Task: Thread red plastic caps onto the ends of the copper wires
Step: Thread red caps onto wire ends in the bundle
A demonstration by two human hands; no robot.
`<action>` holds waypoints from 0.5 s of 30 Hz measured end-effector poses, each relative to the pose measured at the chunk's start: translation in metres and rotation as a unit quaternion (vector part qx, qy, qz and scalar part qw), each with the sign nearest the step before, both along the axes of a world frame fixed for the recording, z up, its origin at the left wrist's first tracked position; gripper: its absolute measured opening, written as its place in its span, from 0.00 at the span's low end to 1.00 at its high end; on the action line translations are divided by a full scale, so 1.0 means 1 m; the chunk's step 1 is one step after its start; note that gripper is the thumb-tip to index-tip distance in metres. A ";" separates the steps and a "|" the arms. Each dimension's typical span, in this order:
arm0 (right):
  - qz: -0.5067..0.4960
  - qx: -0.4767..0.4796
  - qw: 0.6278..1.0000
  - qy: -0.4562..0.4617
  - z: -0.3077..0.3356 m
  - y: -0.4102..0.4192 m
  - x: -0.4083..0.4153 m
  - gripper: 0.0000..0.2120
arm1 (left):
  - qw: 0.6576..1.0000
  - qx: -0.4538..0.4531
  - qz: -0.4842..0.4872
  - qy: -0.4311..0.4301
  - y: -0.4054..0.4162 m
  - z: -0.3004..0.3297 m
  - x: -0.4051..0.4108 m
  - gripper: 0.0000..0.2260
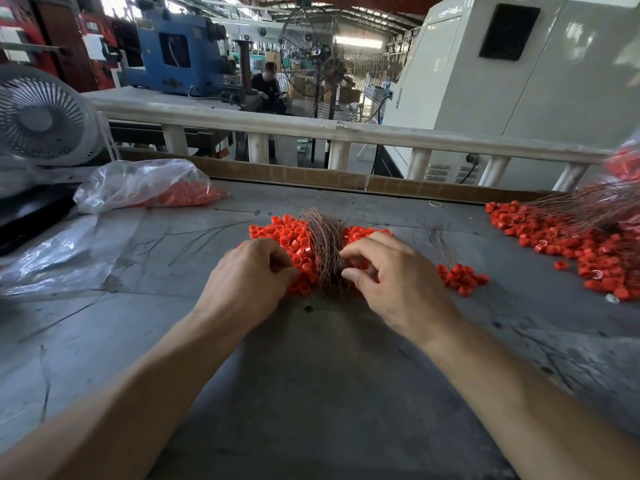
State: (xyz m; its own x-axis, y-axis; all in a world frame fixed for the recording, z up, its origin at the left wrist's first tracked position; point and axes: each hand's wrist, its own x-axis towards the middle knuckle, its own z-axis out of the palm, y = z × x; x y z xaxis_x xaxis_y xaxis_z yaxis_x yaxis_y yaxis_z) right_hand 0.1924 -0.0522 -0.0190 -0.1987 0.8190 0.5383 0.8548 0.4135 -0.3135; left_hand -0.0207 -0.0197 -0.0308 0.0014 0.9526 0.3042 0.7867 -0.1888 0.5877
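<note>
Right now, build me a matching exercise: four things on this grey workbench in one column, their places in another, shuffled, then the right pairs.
Things
1. bundle of thin copper wires
2. clear plastic bag of red caps
3. white round table fan
4. large loose pile of red plastic caps with long wires across it

Places
A. far left edge, behind the bag
B. right side of the bench
C. centre, between the left hand and the right hand
D. back left of the bench top

Pairs: 1-C, 2-D, 3-A, 4-B
</note>
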 end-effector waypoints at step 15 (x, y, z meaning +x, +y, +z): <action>0.015 0.025 0.998 -0.059 -0.006 0.004 -0.008 0.11 | 0.996 -0.035 0.046 0.073 0.002 0.011 -0.019 0.06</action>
State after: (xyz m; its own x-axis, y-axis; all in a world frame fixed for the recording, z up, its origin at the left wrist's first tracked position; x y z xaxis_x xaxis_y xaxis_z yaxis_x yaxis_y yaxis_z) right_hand 0.1847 -0.0487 -0.0250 -0.2881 0.7842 0.5496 0.8716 0.4525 -0.1888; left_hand -0.0396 -0.0182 -0.0196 -0.0469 0.9695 0.2405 0.8764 -0.0756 0.4756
